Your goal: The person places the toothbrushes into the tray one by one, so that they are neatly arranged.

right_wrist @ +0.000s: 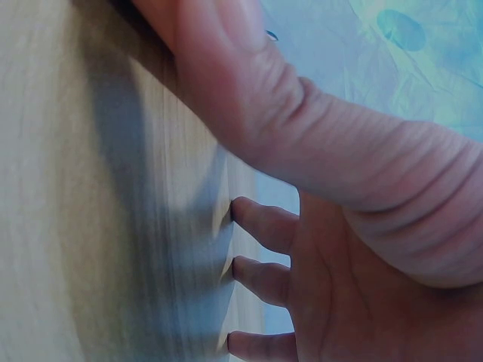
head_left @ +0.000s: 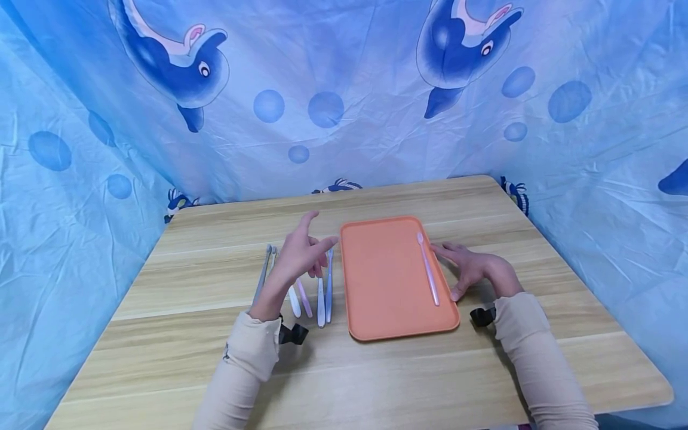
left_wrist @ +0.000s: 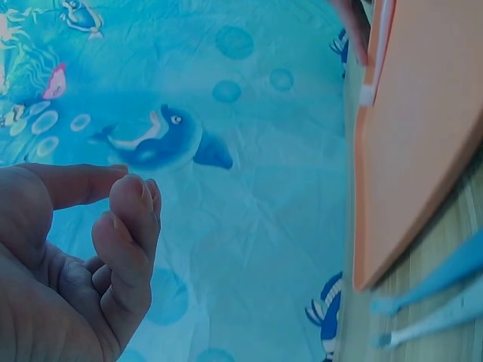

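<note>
An orange rectangular tray (head_left: 384, 275) lies on the table, with one pale pink toothbrush (head_left: 429, 272) along its right side. My right hand (head_left: 475, 269) is at the tray's right rim, its thumb and a fingertip touching the edge and its other fingers spread down to the tabletop. Left of the tray, several toothbrushes lie side by side, among them a blue one (head_left: 329, 295), a white one (head_left: 321, 304) and a grey-blue one (head_left: 262, 275). Above them hovers my left hand (head_left: 298, 254), holding nothing, partly hiding them. Its index finger points forward and its other fingers are loosely bent.
The wooden table (head_left: 204, 346) has a rounded front right corner. Behind it and at both sides hangs a blue curtain (head_left: 333, 65) printed with dolphins and bubbles. A dark wrist mount (head_left: 292, 333) sits under the left wrist, another mount (head_left: 482, 316) by the right.
</note>
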### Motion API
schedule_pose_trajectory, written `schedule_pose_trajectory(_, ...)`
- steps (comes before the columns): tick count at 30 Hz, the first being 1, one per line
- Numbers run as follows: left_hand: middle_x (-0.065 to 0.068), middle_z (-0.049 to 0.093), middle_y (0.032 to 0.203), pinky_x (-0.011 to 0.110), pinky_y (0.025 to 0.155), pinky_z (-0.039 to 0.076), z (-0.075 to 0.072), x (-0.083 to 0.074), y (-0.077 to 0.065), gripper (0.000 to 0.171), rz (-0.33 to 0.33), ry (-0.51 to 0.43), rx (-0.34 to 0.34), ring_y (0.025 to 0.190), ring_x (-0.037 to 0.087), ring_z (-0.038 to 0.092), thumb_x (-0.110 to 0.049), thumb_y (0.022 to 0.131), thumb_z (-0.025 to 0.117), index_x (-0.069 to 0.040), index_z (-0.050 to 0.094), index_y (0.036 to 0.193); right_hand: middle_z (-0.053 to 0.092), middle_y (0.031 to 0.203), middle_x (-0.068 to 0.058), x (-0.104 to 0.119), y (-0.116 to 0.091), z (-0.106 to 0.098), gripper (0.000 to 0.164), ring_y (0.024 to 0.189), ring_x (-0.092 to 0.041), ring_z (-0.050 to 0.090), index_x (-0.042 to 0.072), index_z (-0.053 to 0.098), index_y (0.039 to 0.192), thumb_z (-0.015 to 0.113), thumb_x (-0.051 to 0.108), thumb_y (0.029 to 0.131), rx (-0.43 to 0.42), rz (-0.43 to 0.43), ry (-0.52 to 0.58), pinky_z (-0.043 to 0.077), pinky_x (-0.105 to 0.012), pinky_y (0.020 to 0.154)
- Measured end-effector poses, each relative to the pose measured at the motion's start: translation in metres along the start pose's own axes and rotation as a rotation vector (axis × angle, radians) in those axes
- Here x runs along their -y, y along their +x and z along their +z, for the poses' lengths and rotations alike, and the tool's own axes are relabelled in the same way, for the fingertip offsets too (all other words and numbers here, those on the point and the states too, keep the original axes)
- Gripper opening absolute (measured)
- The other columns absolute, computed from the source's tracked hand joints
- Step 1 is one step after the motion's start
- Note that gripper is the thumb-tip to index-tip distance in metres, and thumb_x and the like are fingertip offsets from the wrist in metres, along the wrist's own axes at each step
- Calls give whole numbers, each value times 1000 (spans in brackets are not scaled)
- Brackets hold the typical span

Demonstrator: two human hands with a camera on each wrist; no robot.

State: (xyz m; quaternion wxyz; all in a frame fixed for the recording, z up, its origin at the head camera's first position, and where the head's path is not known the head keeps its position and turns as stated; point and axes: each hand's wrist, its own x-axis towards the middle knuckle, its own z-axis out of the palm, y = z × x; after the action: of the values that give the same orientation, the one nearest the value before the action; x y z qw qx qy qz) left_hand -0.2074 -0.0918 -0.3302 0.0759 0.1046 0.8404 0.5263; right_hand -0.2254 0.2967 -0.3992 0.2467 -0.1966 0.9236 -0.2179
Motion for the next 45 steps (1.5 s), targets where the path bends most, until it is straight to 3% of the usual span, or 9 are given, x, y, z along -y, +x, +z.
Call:
schedule_pose_trajectory(22,2,62,60,28,41,52,-54,31,-12,84,-65,16,-62,43,15,59,-28,98,63,-15,9,162,-1,164,-30,-1,0,0,135,148,-60,-4,13,8,161,95,38,61,5,12,27,12,-84,112)
schedule_pose_trajectory(31,1,60,58,30,41,53,-71,45,-16,86,-76,26,-68,42,14,57,-29,99,62,-12,6,162,0,164,-30,-1,0,-1,136,148,-60,-3,12,8,161,95,38,60,3,3,21,12,-84,112)
schedule_pose_trajectory(45,0,61,58,30,44,53,-93,67,-16,88,-152,84,-52,46,14,59,-33,100,60,-12,2,162,-1,164,-30,-3,0,-1,136,148,-60,-5,13,8,161,95,37,60,6,16,25,10,-84,112)
